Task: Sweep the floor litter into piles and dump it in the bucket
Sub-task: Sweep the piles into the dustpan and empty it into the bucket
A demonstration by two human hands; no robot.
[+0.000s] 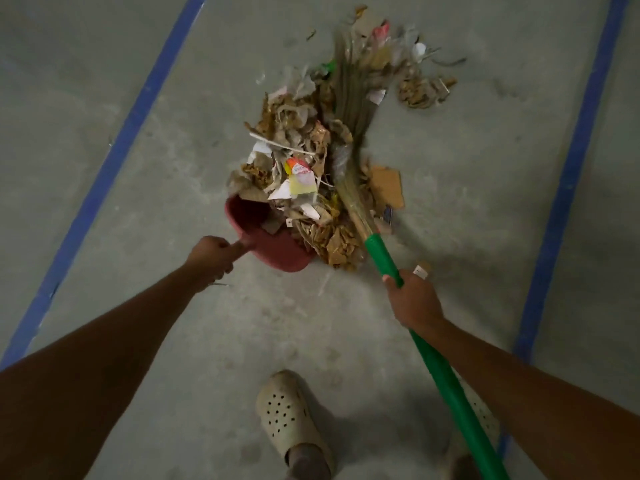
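A pale clog (pixel 291 420) stands on the floor (pixel 180 341). The right hand (pixel 414 301) is curled round the green broom (pixel 381 252). The left hand (pixel 211 254) grips the red dustpan (pixel 273 247), tilted at the litter (pixel 304 161). The litter is piled between blue lines (pixel 117 150), under the bristles, its near edge in the pan.

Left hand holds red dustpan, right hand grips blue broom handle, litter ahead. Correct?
No: head view shows the broom handle is green, not blue. The left hand holds the red dustpan, the right hand grips the handle, litter ahead.
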